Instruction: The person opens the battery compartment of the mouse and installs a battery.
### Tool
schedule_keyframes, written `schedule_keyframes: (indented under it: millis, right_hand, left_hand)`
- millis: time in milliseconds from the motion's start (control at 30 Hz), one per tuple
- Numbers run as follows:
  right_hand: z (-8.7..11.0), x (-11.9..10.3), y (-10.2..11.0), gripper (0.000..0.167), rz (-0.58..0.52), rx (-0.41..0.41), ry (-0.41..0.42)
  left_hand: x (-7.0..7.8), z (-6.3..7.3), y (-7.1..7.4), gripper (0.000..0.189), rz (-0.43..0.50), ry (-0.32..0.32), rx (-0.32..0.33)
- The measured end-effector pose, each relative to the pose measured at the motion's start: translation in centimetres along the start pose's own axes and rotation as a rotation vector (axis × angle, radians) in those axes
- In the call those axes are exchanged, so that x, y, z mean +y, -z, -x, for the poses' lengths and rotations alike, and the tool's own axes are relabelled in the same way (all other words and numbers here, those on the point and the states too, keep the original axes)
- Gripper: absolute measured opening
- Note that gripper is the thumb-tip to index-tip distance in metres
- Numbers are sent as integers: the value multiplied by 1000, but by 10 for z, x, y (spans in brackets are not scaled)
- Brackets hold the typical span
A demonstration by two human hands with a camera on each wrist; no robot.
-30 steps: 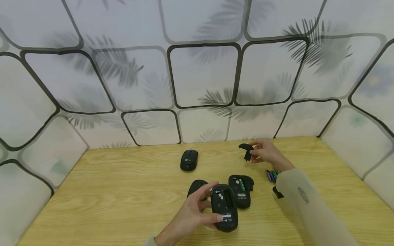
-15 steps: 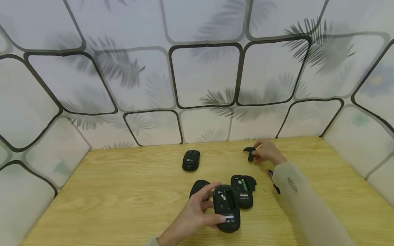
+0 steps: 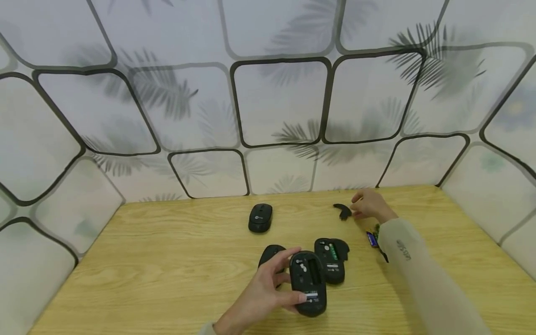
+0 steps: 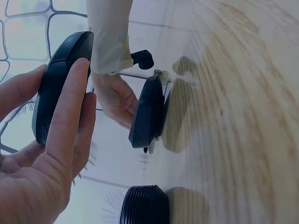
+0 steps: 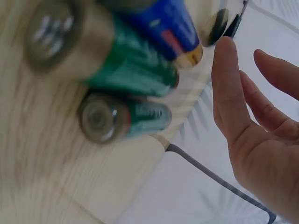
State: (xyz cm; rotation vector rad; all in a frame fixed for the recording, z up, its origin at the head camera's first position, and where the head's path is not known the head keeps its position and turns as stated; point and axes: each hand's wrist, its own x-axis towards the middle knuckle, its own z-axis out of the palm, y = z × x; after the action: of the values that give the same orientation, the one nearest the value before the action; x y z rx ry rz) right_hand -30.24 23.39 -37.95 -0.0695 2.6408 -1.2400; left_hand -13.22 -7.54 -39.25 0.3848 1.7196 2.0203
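My left hand grips a black computer mouse with its underside facing up. Its battery compartment lies uncovered and looks empty. In the left wrist view, fingers and thumb hold that mouse by its sides, above the table. Farther back, a black battery cover lies on the wood, right by the fingertips of my right hand. That hand's fingers are loosely bent with nothing between them in the right wrist view. Below its wrist lie several batteries, one blue and others green.
A second overturned mouse lies beside the held one, a green battery in its slot and a cover at its edge. Another mouse is partly hidden behind my left hand. One more mouse stands upright farther back. My right sleeve partly covers a black piece.
My right hand has carried the battery cover slightly right, set it down on the table and let go of it. The left hand keeps holding the mouse almost still.
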Motion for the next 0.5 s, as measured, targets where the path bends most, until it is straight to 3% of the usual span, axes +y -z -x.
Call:
schedule_keyframes:
  millis: [500]
  right_hand:
    - [24, 18, 25, 36, 43, -16, 31]
  left_hand:
    - [3, 0, 1, 78, 8, 14, 1]
